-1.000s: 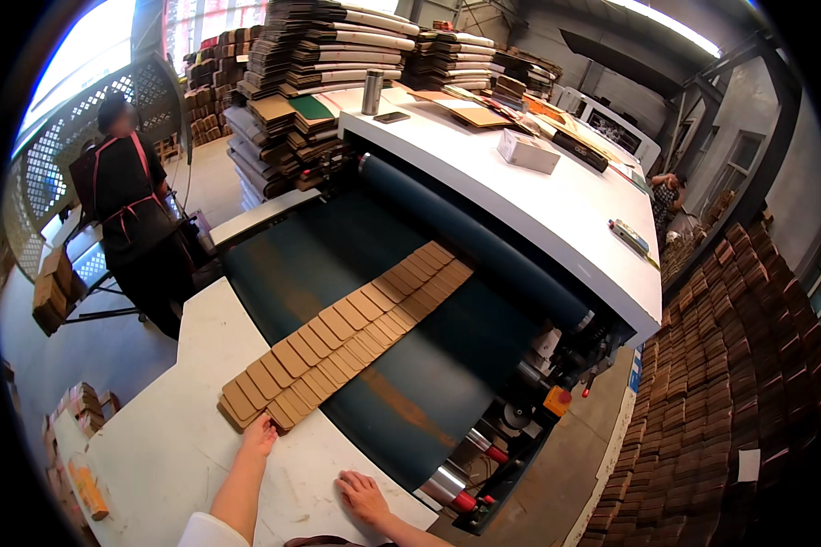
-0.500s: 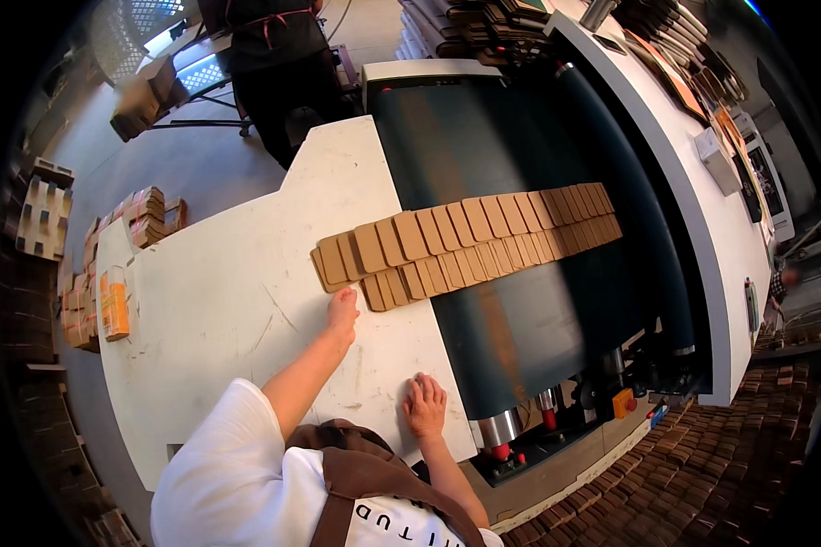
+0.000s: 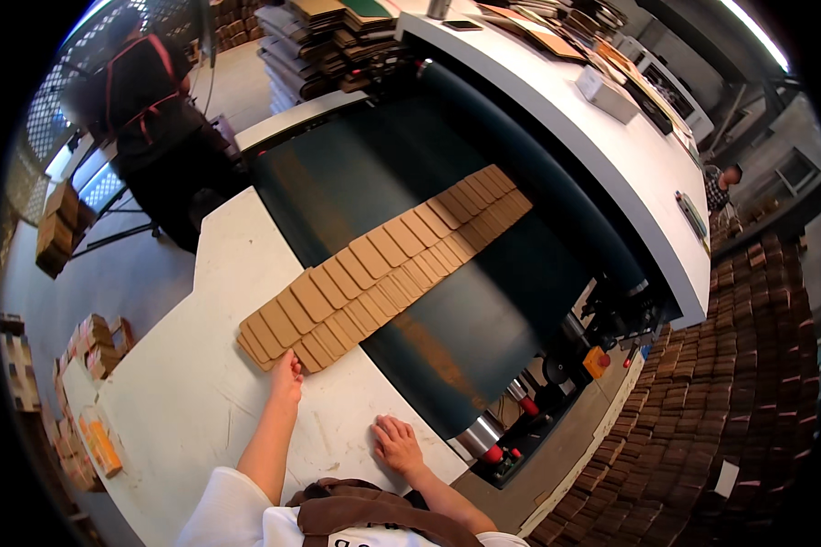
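Two overlapping rows of brown cardboard pieces [image 3: 365,273] with rounded corners run diagonally from the dark green conveyor belt [image 3: 337,155] onto the white tabletop [image 3: 182,392]. At their near left end, my left hand [image 3: 285,378] has its fingers drawn together against the edge of the lower row, apparently pinching a piece there; the fingertips are partly hidden. To the right, my right hand [image 3: 399,444] rests palm down on the tabletop beside the belt, fingers spread, holding nothing.
A dark roller [image 3: 529,173] and white machine housing [image 3: 575,100] bound the belt's far side. Metal rollers and an orange box with a red button [image 3: 597,363] sit right. Brown stacks [image 3: 675,428] fill the right floor. A person [image 3: 155,128] stands far left.
My view has turned, so the belt and cardboard rows now slant more steeply and lie farther left. My left hand is still at the rows' near end; my right stays on the tabletop.
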Tool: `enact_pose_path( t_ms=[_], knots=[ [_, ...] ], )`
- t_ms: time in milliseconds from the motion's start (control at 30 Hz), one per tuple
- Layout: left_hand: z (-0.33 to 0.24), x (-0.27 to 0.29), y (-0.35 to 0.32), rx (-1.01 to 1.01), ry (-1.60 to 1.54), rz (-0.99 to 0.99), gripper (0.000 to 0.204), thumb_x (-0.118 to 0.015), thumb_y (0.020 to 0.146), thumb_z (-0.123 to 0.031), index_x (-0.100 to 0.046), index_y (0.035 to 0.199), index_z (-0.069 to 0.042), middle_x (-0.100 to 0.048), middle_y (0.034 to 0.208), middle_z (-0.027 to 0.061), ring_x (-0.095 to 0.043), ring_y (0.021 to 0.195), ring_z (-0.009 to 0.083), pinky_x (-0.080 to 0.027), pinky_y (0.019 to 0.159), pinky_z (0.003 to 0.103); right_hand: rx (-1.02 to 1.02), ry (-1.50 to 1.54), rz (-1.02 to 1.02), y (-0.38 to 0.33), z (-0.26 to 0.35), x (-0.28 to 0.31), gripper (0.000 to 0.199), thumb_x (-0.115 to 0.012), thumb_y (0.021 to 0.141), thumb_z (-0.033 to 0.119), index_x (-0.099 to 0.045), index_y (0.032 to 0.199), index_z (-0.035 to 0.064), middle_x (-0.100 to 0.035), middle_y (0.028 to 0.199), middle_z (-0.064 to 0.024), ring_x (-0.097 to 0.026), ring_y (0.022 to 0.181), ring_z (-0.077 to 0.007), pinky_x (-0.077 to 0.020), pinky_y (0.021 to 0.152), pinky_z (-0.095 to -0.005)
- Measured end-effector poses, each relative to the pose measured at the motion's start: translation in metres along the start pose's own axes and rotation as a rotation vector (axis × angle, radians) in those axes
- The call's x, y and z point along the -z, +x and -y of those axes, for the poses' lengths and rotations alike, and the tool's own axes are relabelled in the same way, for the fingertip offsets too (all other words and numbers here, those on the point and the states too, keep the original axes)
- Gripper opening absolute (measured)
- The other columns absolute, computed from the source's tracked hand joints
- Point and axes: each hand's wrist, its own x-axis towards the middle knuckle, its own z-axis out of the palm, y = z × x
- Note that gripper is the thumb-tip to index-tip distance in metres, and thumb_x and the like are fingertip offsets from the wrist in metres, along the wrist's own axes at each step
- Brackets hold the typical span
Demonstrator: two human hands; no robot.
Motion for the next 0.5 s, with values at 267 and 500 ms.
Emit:
enact_pose_path(
  t_ms=[267, 500],
  knots=[
    [-0.017, -0.038, -0.018, 0.005, -0.200, 0.436, 0.045, -0.063, 0.091, -0.018, -0.047, 0.132, -0.008, -0.052, 0.133, 0.0042, -0.050, 0.121, 0.0216, -0.042, 0.102, 0.038, 0.000, 0.018, 0.012, -0.002, -0.003, 0.004, 0.046, -0.061, 0.083, 0.024, -0.052, 0.126, 0.0133, -0.046, 0.137, -0.0062, -0.041, 0.128, -0.0238, -0.0332, 0.104, -0.0394],
    [-0.019, -0.115, -0.013, -0.063, -0.064, 0.581, 0.044, -0.061, 0.091, -0.009, -0.046, 0.132, -0.010, -0.052, 0.131, 0.0029, -0.050, 0.121, 0.0211, -0.043, 0.101, 0.038, -0.010, 0.030, 0.027, -0.003, 0.000, 0.013, 0.045, -0.061, 0.083, 0.023, -0.052, 0.125, 0.0124, -0.047, 0.135, -0.0076, -0.042, 0.127, -0.0251, -0.0340, 0.103, -0.0395]
  ],
)
